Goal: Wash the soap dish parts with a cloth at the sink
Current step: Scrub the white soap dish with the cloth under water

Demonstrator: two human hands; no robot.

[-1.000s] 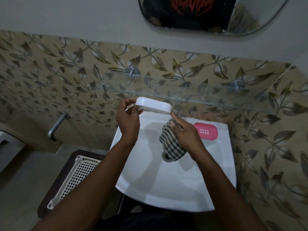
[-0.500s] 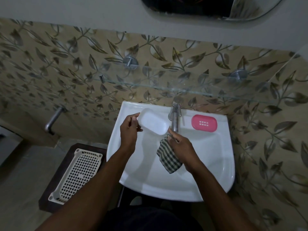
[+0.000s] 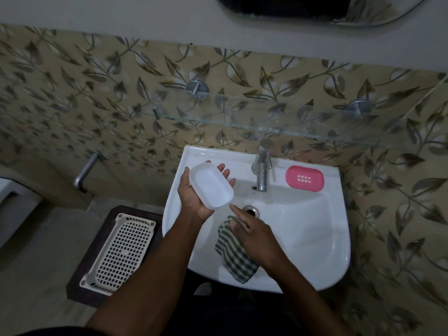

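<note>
The white soap dish tray (image 3: 211, 185) lies hollow side up in the palm of my left hand (image 3: 194, 201), held over the left part of the white sink (image 3: 315, 238). My right hand (image 3: 254, 235) hangs over the basin near the drain (image 3: 251, 210), gripping a green-and-white checked cloth (image 3: 234, 257), with the index finger stretched toward the tray. The pink slotted soap dish insert (image 3: 304, 178) rests on the sink's back right ledge, to the right of the chrome tap (image 3: 262, 169). No water runs from the tap.
A glass shelf (image 3: 266, 124) juts from the leaf-patterned tiled wall above the sink. A cream perforated basket (image 3: 121, 251) sits on a dark stool (image 3: 97, 238) left of the sink. A metal pipe (image 3: 84, 172) sticks out of the wall at left. A mirror (image 3: 315, 10) hangs above.
My left hand lowered the white tray from beside the glass shelf and turned it hollow side up over the basin. My right hand with the cloth dropped away from the tap toward the drain.
</note>
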